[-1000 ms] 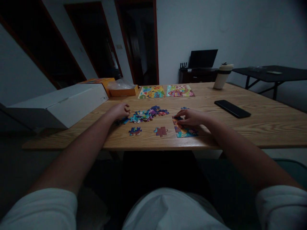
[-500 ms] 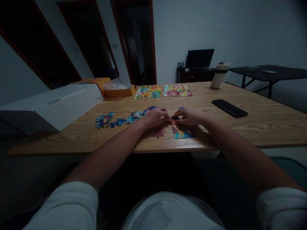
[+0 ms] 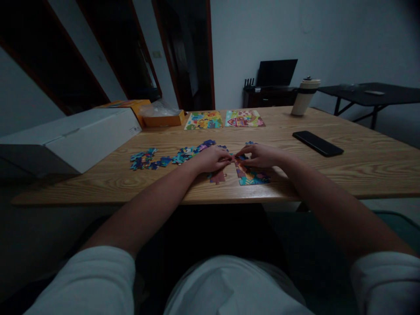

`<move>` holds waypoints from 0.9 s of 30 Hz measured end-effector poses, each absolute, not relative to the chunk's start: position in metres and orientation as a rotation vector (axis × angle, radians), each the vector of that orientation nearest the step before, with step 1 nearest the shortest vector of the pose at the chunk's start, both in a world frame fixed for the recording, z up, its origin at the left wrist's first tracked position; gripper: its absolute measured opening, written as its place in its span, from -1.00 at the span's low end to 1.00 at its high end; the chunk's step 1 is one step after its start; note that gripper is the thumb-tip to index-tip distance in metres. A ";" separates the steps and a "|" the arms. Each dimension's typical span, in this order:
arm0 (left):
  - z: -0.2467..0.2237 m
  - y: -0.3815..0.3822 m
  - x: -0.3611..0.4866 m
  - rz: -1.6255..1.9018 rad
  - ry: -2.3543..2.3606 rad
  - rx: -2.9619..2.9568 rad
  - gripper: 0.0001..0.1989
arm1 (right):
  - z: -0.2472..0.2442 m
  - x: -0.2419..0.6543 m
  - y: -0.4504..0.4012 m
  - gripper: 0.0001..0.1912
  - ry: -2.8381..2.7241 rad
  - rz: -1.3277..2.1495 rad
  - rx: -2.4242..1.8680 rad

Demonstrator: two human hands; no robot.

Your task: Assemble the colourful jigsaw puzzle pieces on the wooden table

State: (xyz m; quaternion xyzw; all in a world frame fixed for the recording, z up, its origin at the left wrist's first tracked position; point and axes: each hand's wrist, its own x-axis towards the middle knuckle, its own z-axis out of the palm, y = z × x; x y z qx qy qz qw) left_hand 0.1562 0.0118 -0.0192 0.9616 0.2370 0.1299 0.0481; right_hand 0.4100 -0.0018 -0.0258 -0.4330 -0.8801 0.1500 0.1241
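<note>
Left hand (image 3: 212,158) pinches a piece (image 3: 232,159) at the puzzle's (image 3: 252,178) 10 o'clock edge; right hand (image 3: 262,155) curls over the puzzle, grip unclear.

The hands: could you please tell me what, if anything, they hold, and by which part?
The left hand seems to pinch a reddish piece by its left edge; for the right hand, I cannot tell.

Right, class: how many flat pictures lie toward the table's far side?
2. The yellow picture lies just right of the orange tray, and the pink picture lies right of that. Any behind the white box would be hidden.
</note>
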 end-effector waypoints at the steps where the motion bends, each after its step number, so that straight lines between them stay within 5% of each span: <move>1: -0.020 0.013 0.156 0.388 0.698 2.947 -0.73 | -0.025 0.410 -0.002 -0.57 -2.575 0.427 -1.249; 13: -0.021 0.012 0.153 0.336 0.695 3.120 -0.71 | -0.024 0.401 -0.009 -0.64 -2.689 0.118 -1.160; 27: -0.023 0.007 0.158 0.401 0.631 3.015 -0.74 | -0.021 0.401 -0.010 -0.65 -2.671 0.209 -1.214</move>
